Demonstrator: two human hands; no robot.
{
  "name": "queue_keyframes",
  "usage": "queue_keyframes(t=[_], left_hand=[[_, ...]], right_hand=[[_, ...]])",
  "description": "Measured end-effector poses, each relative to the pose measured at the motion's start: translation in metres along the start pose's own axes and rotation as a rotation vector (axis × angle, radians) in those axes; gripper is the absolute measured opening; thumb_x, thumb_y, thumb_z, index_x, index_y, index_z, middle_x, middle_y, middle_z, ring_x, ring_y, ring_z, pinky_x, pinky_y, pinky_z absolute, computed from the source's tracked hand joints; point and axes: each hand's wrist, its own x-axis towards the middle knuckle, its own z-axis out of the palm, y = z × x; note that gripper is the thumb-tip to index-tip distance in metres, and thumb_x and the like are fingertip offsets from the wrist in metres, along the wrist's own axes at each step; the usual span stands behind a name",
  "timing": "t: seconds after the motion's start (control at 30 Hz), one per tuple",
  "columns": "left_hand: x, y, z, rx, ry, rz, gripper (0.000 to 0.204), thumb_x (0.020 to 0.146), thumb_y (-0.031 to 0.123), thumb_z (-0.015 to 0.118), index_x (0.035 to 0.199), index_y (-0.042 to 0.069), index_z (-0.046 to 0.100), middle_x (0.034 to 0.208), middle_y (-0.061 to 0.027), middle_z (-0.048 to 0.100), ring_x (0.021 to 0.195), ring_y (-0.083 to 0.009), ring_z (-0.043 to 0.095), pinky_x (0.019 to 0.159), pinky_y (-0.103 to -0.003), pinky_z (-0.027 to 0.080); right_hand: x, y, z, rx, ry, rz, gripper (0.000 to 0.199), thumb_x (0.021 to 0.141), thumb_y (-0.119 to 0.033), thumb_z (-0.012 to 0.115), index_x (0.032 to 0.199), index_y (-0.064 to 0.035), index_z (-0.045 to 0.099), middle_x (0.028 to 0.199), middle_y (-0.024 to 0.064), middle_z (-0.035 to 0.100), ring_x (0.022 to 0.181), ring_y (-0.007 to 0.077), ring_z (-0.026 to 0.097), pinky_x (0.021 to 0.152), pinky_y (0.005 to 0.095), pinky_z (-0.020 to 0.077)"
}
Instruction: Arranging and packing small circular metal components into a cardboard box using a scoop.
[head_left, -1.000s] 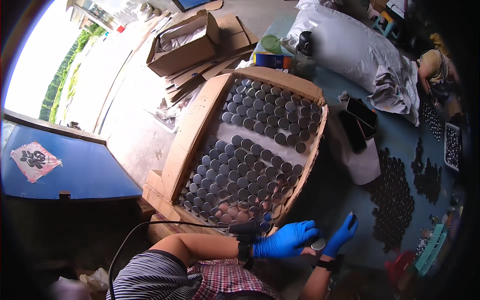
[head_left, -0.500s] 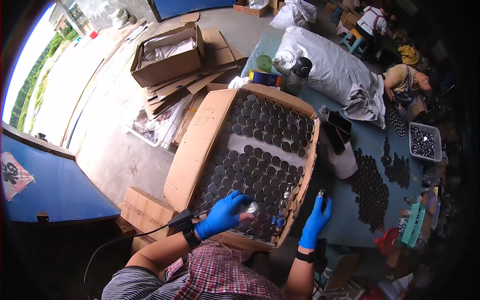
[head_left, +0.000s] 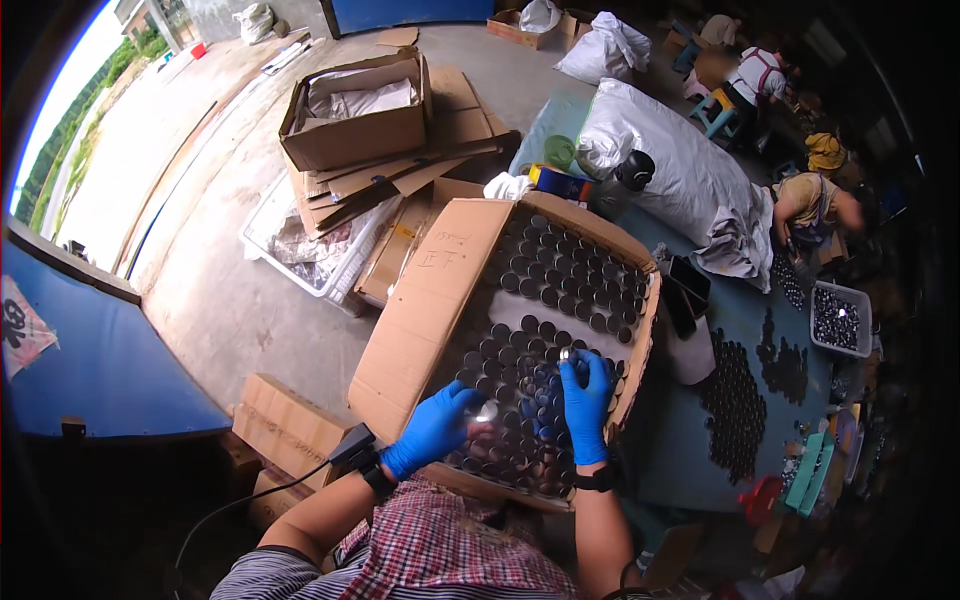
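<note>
Reaching into the open cardboard box (head_left: 430, 300), both blue-gloved hands work over its packed layer of round dark jar lids (head_left: 560, 290). The left hand (head_left: 432, 430) curls loosely around a small shiny lid (head_left: 487, 411) at the box's near edge. The right hand (head_left: 585, 405) lies flat, fingers stretched out on the lids, a shiny lid (head_left: 566, 354) at its fingertips; whether it grips it cannot be told. More lids (head_left: 735, 405) cover the blue desk (head_left: 680, 450) beside the box. Beyond lie flattened cartons (head_left: 400, 165) and white sacks (head_left: 680, 170).

Daylight from upper left, dim right side, dark fisheye-bent rim
</note>
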Motion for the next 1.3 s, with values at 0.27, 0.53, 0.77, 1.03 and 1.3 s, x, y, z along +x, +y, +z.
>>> queue_keyframes(t=[0.27,0.53,0.77,1.03,1.3], left_hand=[[0.146,-0.045,-0.009,0.385,-0.025,0.271,0.021,0.083,0.018,0.063,0.100,0.008,0.057,0.093,-0.0150,0.055,0.088,-0.0358,0.058,0.073,-0.044,0.050],[0.194,-0.081,0.007,0.569,-0.084,0.424,0.016,0.082,0.016,0.062,0.094,0.007,0.060,0.094,-0.0148,0.056,0.089,-0.0345,0.060,0.073,-0.043,0.050],[0.165,-0.078,-0.011,0.565,-0.071,0.408,0.035,0.076,0.015,0.066,0.109,0.006,0.061,0.106,-0.0105,0.059,0.102,-0.0315,0.058,0.087,-0.041,0.048],[0.169,-0.089,-0.010,0.669,-0.050,0.350,0.031,0.081,0.012,0.059,0.111,0.009,0.058,0.103,-0.0106,0.056,0.094,-0.0328,0.056,0.084,-0.040,0.046],[0.156,-0.084,-0.016,0.570,-0.073,0.229,0.032,0.079,0.012,0.061,0.111,0.008,0.061,0.112,-0.0100,0.058,0.101,-0.0333,0.055,0.089,-0.040,0.046]], right_hand=[[0.018,0.005,0.027,0.068,0.051,-0.015,0.026,0.083,-0.017,0.075,0.102,-0.0027,0.064,0.091,0.0070,0.059,0.081,0.0197,0.055,0.074,0.0332,0.0465],[0.030,0.020,0.015,0.032,0.030,0.019,0.023,0.083,-0.016,0.075,0.099,-0.0026,0.064,0.090,0.0067,0.058,0.079,0.0193,0.054,0.072,0.0329,0.0456],[0.039,0.022,0.019,-0.033,-0.019,0.012,0.022,0.084,-0.015,0.075,0.098,-0.0028,0.064,0.089,0.0064,0.058,0.077,0.0169,0.055,0.070,0.0309,0.0457],[0.057,0.016,0.038,0.033,-0.027,0.005,0.022,0.083,-0.014,0.075,0.099,-0.0040,0.063,0.089,0.0047,0.057,0.074,0.0151,0.054,0.069,0.0296,0.0462],[0.069,0.004,0.053,-0.073,-0.080,-0.055,0.029,0.083,-0.022,0.076,0.103,-0.0062,0.062,0.090,0.0089,0.057,0.077,0.0231,0.060,0.067,0.0350,0.0486]])
